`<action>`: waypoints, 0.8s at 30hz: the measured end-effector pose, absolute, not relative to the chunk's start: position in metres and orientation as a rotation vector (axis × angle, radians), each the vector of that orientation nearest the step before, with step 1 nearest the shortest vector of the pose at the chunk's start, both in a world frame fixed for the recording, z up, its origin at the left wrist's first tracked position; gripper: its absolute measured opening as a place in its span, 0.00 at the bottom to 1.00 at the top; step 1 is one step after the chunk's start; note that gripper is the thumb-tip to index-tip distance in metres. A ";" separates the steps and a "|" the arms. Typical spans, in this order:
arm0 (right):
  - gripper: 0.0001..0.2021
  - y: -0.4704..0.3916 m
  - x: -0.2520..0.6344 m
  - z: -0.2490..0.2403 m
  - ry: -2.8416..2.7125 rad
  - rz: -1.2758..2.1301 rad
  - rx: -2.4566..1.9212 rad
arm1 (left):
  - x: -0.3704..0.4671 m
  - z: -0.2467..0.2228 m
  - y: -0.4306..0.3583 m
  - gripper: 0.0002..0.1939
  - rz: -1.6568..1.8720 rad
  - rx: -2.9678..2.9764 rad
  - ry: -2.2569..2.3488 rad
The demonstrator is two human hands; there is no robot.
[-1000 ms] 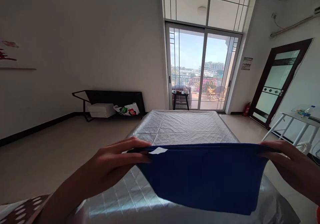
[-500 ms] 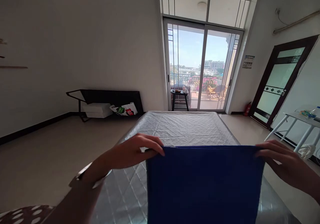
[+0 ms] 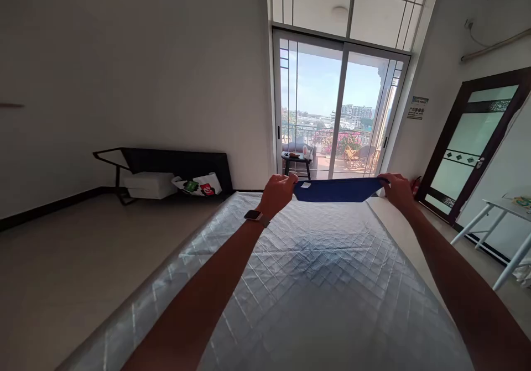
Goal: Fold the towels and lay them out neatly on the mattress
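Observation:
A dark blue cloth [image 3: 338, 190] is stretched between my two outstretched arms, seen nearly edge-on. My left hand [image 3: 280, 193] pinches its left corner, beside a small white label; a watch sits on that wrist. The right corner is gripped by my right hand [image 3: 397, 189]. Below the cloth lies a wide surface under a silver quilted cover [image 3: 332, 299], and the cloth hangs above its far end, apart from it as far as I can see.
Left by the wall stands a black bench-like frame [image 3: 178, 163] with a white box [image 3: 149, 185] and a printed bag [image 3: 199, 184]. A sliding glass door [image 3: 340, 105] is ahead. To the right are a dark-framed door [image 3: 473, 144] and a white-legged table [image 3: 504, 208].
Both hands have moved forward, away from me, carrying the cloth. It hung as a broad panel close to me before; now it shows as a narrow strip over the cover's far end.

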State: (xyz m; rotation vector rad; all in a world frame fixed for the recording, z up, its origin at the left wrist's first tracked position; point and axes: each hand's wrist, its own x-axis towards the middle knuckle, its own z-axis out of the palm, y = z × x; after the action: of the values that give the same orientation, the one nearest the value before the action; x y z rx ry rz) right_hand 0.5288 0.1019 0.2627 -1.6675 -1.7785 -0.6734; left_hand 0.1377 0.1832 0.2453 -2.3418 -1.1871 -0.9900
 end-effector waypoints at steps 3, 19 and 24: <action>0.13 0.122 0.524 0.214 -1.791 -0.578 -1.800 | 0.150 0.174 0.190 0.14 -0.947 -2.481 -1.294; 0.13 0.096 0.519 0.064 -1.803 -0.069 -2.189 | 0.169 0.046 0.161 0.14 -0.621 -2.788 -1.498; 0.17 0.055 0.498 0.079 -1.786 -0.070 -2.125 | 0.128 0.069 0.113 0.18 -0.597 -2.816 -1.557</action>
State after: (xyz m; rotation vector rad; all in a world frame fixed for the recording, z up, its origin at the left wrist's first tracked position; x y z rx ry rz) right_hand 0.4980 0.0546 0.0786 -2.1254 -1.7862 -0.0696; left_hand 0.1285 0.1130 0.0691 -2.8156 -1.5571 -0.5972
